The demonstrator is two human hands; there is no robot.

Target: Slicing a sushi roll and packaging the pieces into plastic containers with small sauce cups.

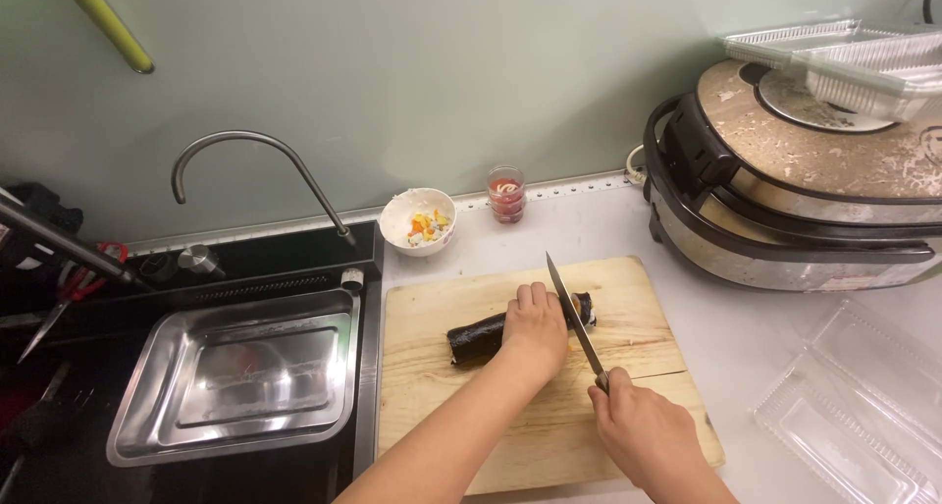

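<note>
Fingers of left hand (535,329): curled over the seaweed rice roll (481,338), pressing it against the wooden cutting board (442,386); roll lies crosswise near the board's middle, one cut end showing just past the knuckles. Fingers of right hand (643,430): clenched round the handle of a kitchen knife (572,313), blade angled up and away, its edge set on the roll just beside the left fingertips.

Board: on a pale counter (726,337), right of a steel sink (235,376) with curved tap (257,170).

Behind board: white bowl (417,221) of chopped scraps; small glass (506,193) with red contents.

Right: large lidded cooker (795,200), foil trays (844,57) on top; clear plastic container (859,406) at near right.
</note>
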